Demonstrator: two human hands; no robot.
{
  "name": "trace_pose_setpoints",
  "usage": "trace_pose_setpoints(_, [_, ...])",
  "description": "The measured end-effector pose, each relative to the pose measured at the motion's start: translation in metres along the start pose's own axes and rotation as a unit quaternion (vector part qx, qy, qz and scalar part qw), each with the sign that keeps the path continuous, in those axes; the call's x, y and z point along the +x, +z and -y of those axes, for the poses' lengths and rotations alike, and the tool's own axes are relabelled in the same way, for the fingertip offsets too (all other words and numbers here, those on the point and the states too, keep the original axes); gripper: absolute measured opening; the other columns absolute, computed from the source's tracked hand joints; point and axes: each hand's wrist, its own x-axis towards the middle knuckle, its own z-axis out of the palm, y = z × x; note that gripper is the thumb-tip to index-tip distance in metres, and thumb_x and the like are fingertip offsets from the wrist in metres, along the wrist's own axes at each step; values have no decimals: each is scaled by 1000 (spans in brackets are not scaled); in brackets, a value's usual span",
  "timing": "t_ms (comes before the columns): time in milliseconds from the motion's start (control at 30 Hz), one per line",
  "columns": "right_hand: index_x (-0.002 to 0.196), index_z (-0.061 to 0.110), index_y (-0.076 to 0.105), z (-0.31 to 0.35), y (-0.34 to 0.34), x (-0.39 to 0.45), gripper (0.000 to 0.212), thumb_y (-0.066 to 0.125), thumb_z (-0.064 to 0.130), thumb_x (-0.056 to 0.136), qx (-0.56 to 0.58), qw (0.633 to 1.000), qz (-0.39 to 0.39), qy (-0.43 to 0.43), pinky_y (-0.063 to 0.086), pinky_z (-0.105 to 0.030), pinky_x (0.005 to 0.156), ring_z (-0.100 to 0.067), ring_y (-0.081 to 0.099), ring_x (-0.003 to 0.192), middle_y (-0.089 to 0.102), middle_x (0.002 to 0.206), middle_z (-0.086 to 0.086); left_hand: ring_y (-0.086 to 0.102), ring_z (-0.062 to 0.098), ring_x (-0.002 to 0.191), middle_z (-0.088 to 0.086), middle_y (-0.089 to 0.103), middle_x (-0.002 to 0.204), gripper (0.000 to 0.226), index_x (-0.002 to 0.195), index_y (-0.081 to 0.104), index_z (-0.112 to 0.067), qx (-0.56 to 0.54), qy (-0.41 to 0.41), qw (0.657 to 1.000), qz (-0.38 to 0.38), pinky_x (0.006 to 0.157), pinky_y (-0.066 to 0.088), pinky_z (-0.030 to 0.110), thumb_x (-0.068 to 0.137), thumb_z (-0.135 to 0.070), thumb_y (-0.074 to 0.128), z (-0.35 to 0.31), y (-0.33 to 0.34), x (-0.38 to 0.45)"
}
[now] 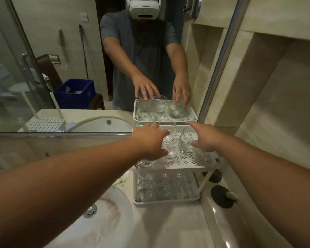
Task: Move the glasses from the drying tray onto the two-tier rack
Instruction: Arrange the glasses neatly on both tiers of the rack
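The fingers of the left hand reach forward over the top tier of the white two-tier rack, spread around a clear glass at the far left of that shelf; the hand hides most of the contact, so whether they actually grip it cannot be told for sure, though the thumb lies against a stemless glass near the middle of the shelf. The right hand hovers over the right side of the same tier with its fingers straight and loose, the forefinger pointing toward the mirror, holding nothing; just below it stands another glass. One more glass stands at the back of the shelf between the two hands, and a further one shows beneath the left wrist at the front left corner. The lower tier is filled with glasses in rows, among them one at its front left. The rack stands on the pale stone counter, against the mirror, just right of the white sink basin with its metal drain. Two dark round stoppers lie on the counter to the right of the rack.
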Motion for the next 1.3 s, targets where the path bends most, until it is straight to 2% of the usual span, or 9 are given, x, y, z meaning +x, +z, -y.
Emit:
trace_pose_setpoints(167, [153, 37, 18, -5, 4, 12, 81, 68, 29, 90, 21, 999, -25, 11, 48, -34, 88, -27, 56, 115, 49, 143, -9, 41, 34, 136, 8, 52, 143, 53, 142, 45, -37, 32, 1, 999, 27, 114, 19, 64, 94, -59, 50, -14, 9, 1])
trace_pose_setpoints(300, [152, 34, 21, -4, 12, 21, 76, 66, 25, 92, 55, 997, -48, 11, 42, -29, 77, -23, 58, 97, 50, 139, -12, 42, 33, 133, 7, 57, 137, 39, 133, 57, -34, 55, 4, 998, 20, 114, 19, 63, 100, -50, 45, -18, 10, -3])
trace_pose_setpoints(467, [150, 28, 28, 7, 25, 17, 68, 63, 25, 92, 147, 977, -137, 67, 42, -37, 98, -32, 42, 134, 21, 158, -10, 46, 30, 127, 2, 63, 122, 25, 116, 66, -33, 44, 8, 999, 13, 113, 22, 61, 103, -40, 46, -16, 6, -3])
trace_pose_setpoints(567, [142, 27, 42, 20, 35, 3, 53, 60, 21, 92, 215, 939, -253, 84, 45, -40, 99, -29, 45, 129, 33, 150, -5, 46, 29, 124, -1, 63, 116, 18, 107, 67, -35, 34, 11, 999, 6, 113, 21, 59, 101, -33, 51, -17, 5, -3])
trace_pose_setpoints(633, [137, 28, 47, 26, 40, -8, 45, 57, 22, 93, 242, 927, -274, 81, 49, -42, 94, -27, 51, 120, 42, 142, -3, 40, 30, 133, -3, 63, 118, 15, 104, 67, -36, 27, 8, 1000, 8, 114, 18, 61, 100, -29, 54, -18, 6, -2])
trace_pose_setpoints(833, [142, 31, 44, 27, 44, -33, 49, 57, 26, 95, 244, 955, -167, 38, 41, -26, 77, -10, 58, 90, 47, 145, 1, 25, 30, 146, -9, 61, 132, 21, 117, 66, -41, 11, 15, 1000, 16, 114, 11, 66, 101, -35, 55, -33, 9, 1])
trace_pose_setpoints(1000, [148, 33, 35, 20, 37, -50, 70, 58, 11, 86, 216, 969, -121, 3, 37, -23, 86, -18, 48, 127, 42, 150, 4, 20, 29, 149, -12, 60, 135, 27, 125, 62, -47, 6, 50, 999, 16, 113, 8, 67, 102, -39, 50, -51, 13, 5])
trace_pose_setpoints(1167, [150, 41, 26, 15, 37, -59, 82, 65, 16, 82, 156, 985, -64, -28, 36, -35, 106, -23, 34, 136, 35, 153, 10, 11, 27, 153, -4, 53, 146, 50, 148, 37, -41, -40, 48, 998, -3, 114, 3, 70, 99, -50, 48, -63, 18, 11])
trace_pose_setpoints(1300, [146, 51, 19, 13, 43, -57, 88, 72, 18, 84, 139, 986, -94, -17, 38, -34, 98, -23, 34, 132, 39, 148, 7, 11, 28, 153, -3, 50, 149, 65, 151, 23, -37, -39, 54, 997, -31, 114, 6, 70, 96, -50, 53, -59, 19, 8])
